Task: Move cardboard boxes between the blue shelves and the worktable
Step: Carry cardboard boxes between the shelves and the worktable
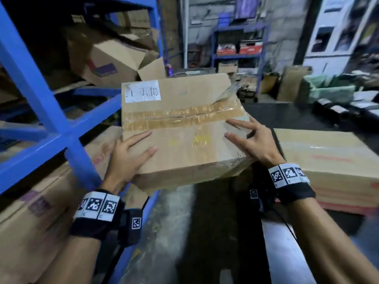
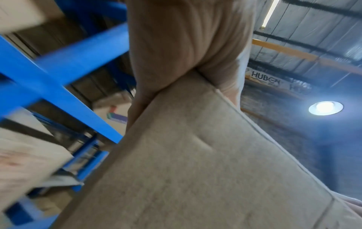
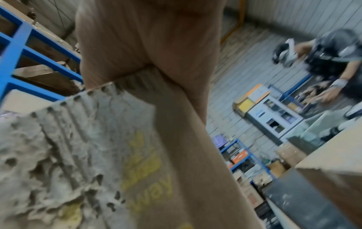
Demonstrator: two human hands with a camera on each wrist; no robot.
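Cardboard box (image 1: 180,128) gripped at both near corners by 2 hands.

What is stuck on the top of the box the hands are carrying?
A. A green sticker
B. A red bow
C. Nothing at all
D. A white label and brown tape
D: the carried box, held between the left hand and the right hand, has a white label in its far left corner and strips of brown tape running across its top.
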